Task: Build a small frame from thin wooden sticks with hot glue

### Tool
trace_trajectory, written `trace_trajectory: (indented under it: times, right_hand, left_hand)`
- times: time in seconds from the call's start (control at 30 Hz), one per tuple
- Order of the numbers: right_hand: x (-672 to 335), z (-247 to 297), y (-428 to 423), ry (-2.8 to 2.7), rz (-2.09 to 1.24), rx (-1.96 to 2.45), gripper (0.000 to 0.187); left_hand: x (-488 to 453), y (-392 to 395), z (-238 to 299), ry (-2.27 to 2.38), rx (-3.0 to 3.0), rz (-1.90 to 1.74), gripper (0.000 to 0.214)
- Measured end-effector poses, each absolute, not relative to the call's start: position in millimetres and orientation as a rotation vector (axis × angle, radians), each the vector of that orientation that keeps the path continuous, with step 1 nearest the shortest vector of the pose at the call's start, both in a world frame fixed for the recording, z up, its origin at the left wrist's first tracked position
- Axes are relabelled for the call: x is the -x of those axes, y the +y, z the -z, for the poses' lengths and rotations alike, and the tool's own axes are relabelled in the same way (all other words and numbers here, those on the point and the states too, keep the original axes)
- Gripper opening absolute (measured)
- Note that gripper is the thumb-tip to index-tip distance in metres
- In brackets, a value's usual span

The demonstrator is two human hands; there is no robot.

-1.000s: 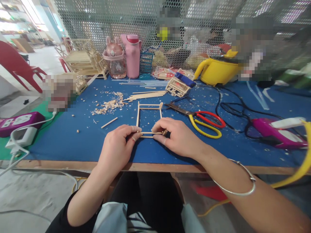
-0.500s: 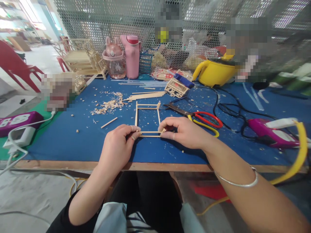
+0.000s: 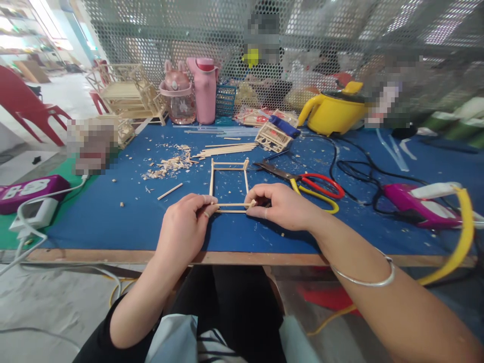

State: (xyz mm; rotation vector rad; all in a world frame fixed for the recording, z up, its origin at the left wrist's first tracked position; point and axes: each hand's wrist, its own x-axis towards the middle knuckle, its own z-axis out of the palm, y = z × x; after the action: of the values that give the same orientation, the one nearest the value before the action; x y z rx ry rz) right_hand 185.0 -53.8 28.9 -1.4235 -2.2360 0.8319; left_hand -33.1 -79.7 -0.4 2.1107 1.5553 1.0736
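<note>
A small rectangular frame of thin wooden sticks (image 3: 229, 169) lies on the blue tabletop, its far end showing two crossbars and short posts. My left hand (image 3: 185, 219) pinches its near left corner between thumb and fingers. At the near right corner, my right hand (image 3: 282, 205) closes thumb and forefinger on the stick ends. Two parallel crossbars run between my hands; the fingers cover the corner joints. Scissors with red and yellow handles (image 3: 302, 181) lie just beyond my right hand. One loose short stick (image 3: 170, 191) rests beyond my left hand.
Wood scraps (image 3: 172, 164) and a bundle of sticks (image 3: 227, 149) lie farther back. Behind stand a pink bottle (image 3: 204, 93), a small stick-built model (image 3: 273, 137) and a yellow pot (image 3: 335, 113). Black cables (image 3: 350, 171) and a purple power strip (image 3: 421, 205) are at right.
My right thumb and fingers have shifted slightly at the near right corner. The left hand keeps its pinch, and the stick frame stays in place.
</note>
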Motion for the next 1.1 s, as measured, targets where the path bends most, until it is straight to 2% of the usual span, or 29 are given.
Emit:
trace_trajectory:
  times: [0.6,0.93,1.1]
  right_hand:
    - [-185.3,-29.3,-52.1,-2.177,-0.967,1.392,0.015]
    - [-189.4,-30.2,-50.9,-2.470,-0.567,1.067,0.009]
    - [-187.9,-30.7,-52.7,-2.463,-0.541,1.090,0.008]
  left_hand:
    - [32.8,-79.4,-0.7,1.573,-2.094,-1.040,0.020]
    - [31.7,-80.7,-0.7,1.580,-2.121,-1.040,0.021]
    - [32.1,-81.0,0.9,1.568,-2.120,-1.061,0.021]
